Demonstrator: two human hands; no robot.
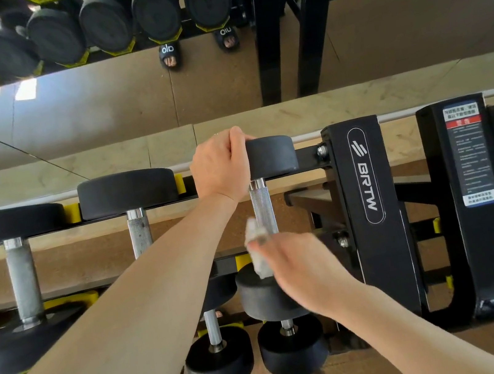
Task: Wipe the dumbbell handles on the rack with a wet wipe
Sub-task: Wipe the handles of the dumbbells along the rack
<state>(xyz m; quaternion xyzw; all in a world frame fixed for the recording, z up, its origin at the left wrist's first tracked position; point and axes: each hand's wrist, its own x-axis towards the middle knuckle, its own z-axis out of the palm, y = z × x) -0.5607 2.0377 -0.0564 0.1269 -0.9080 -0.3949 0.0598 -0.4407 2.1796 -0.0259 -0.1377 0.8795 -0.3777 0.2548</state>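
Two hands | left hand (221, 166) grips dumbbell (270, 157) | right hand (299, 262) blurred, pinches wet wipe (255, 240)

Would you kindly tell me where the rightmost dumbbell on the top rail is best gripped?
Grip the dumbbell from above by its bare knurled handle, between the left hand and the wet wipe; the round end weights are too wide.

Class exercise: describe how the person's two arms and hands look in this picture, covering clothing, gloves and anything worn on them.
Both forearms are bare to the frame's edge, with no sleeves showing. The left hand and right hand wear no gloves, and neither wrist carries a watch or band. The right hand is motion-blurred.
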